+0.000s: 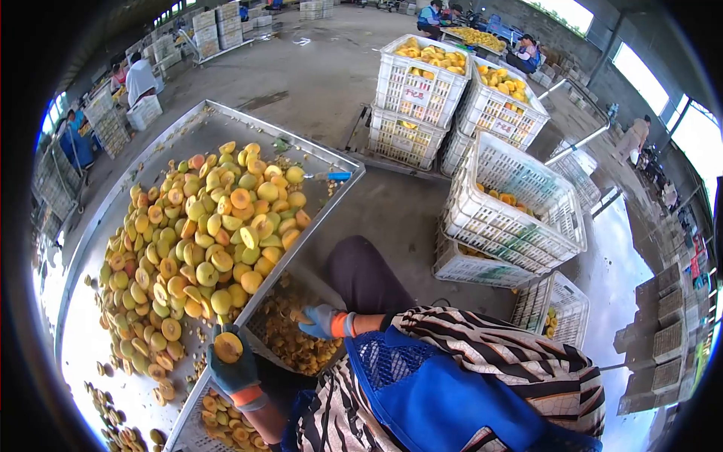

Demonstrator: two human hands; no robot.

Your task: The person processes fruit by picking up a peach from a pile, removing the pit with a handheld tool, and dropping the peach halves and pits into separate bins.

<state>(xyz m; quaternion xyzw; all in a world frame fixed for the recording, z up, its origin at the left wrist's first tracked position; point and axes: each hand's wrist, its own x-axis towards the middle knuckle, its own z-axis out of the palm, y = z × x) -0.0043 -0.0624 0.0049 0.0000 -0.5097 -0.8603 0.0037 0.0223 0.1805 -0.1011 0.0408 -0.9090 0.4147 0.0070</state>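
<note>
1 cut fruit (228, 347) sits in the left hand (236, 372), right hand (323, 322) apart.

Distant workers (431, 16) too small for detail, right fingertips (305, 320) blurred.

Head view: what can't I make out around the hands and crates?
- Right hand, head view: fingertips blurred, so any grip is unclear.
- Left hand, head view: the part behind the fruit half is hidden by it.
- Near crate, head view: cut off by the bottom edge.
- Crate label, head view: too small to read.
</note>
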